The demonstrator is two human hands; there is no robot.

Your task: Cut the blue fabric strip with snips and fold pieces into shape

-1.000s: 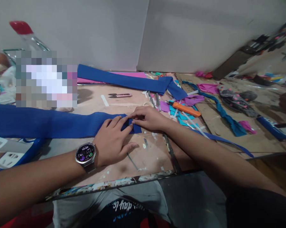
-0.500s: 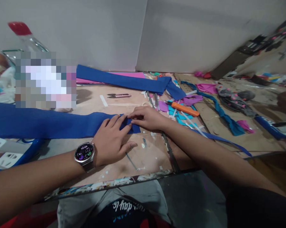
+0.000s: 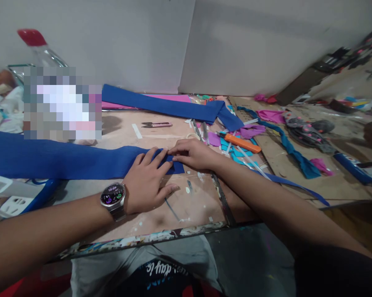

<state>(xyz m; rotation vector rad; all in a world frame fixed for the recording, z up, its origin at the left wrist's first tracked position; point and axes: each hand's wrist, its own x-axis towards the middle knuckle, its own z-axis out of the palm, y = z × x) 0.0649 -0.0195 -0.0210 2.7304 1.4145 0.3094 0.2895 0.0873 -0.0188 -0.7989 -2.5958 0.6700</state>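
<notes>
A wide blue strip [image 3: 80, 161], of cloth or crepe paper, runs across the table from the left and ends beneath my hands. My left hand [image 3: 148, 179], with a watch on its wrist, lies flat on it, fingers spread and thumb out on the bare wood. Just right of those fingers, my right hand [image 3: 192, 153] has its thumb and fingers closed at the strip's end; its fingertips are partly hidden by the hand itself. The strip looks folded or doubled at that end.
Behind lie thread snips [image 3: 156, 124] and a second blue strip [image 3: 161, 103] over pink sheets. To the right are an orange cutter [image 3: 239, 142], coloured scraps and a teal twisted strip [image 3: 287, 142]. A white power strip [image 3: 17, 202] sits at left. The table's front edge [image 3: 155, 236] is near.
Both hands keep the same places on the blue strip, with barely any finger motion. The whole view has shifted slightly.
</notes>
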